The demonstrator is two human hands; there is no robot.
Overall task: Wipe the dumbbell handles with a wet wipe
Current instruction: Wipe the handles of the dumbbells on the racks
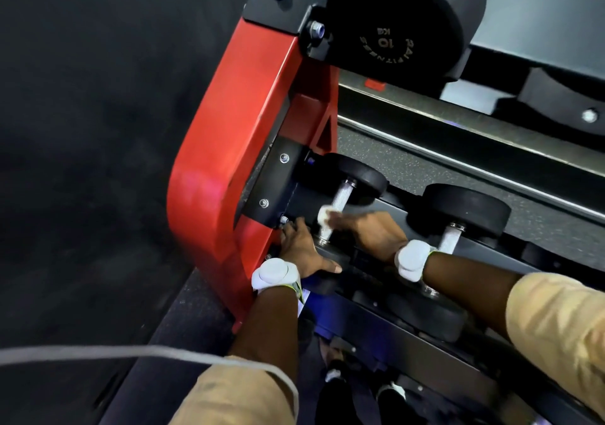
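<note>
Right hand (370, 233) has the wet wipe (325, 215) bunched up under its fingertips, gripping it against the near half of the dumbbell handle (340, 194). The fingers are blurry, so I can't tell how tightly they wrap. Left hand (302, 249) is flat and spread, with straight fingers and the thumb stuck out to the right. It rests on the near end of that same small dumbbell (360, 174), right up against the rack's end plate.

The dumbbell sits at the far left end of the lower shelf, handle pointing near-to-far. The handle is shiny knurled metal and the heads are round, matte black rubber. A second dumbbell (468, 208) of the same build sits just to the right, and the right forearm crosses over its handle. On the upper shelf there's a much fatter black one stamped 10 KG (393, 22).

The rack frame (222, 162) is glossy red with a curved edge, black bolted plates and angled steel rails. Both wrists wear white bands (412, 259), and the sleeves are tan.

It's tight on the left, with the red frame just beside the left hand. There's bare rail between the two dumbbells. The dark speckled rubber floor left of the rack is wide open, with a grey cord (131, 352) across the near corner.
</note>
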